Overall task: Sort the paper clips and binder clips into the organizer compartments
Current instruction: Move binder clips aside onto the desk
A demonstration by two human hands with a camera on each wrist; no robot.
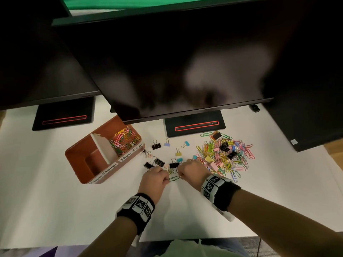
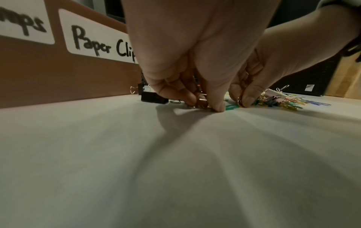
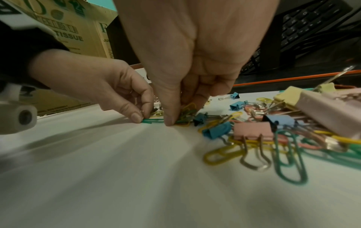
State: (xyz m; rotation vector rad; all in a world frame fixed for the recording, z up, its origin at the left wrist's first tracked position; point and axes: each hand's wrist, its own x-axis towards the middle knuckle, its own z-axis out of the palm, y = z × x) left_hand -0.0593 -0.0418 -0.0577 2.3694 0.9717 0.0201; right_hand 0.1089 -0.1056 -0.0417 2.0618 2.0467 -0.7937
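Both hands pinch clips on the counter (image 1: 55, 191).
Left hand (image 1: 155, 178) and right hand (image 1: 191, 169) each pinch the green paper clip (image 3: 154, 120); organizer (image 2: 58, 80) label (image 2: 97, 41) reads "Paper Cli".

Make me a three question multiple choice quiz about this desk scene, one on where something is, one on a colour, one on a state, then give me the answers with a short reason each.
1. Where do the sorted paper clips lie in the organizer?
A. far compartment
B. near compartment
C. both compartments

2. What colour is the paper clip between both hands?
A. pink
B. green
C. black

3. What state is the near compartment in?
A. packed with binder clips
B. lidded
C. holding no clips

Answers:
1 A, the coloured clips sit beyond the white divider.
2 B, the left hand and right hand each pinch an end of a green clip.
3 C, only its bare brown floor shows.
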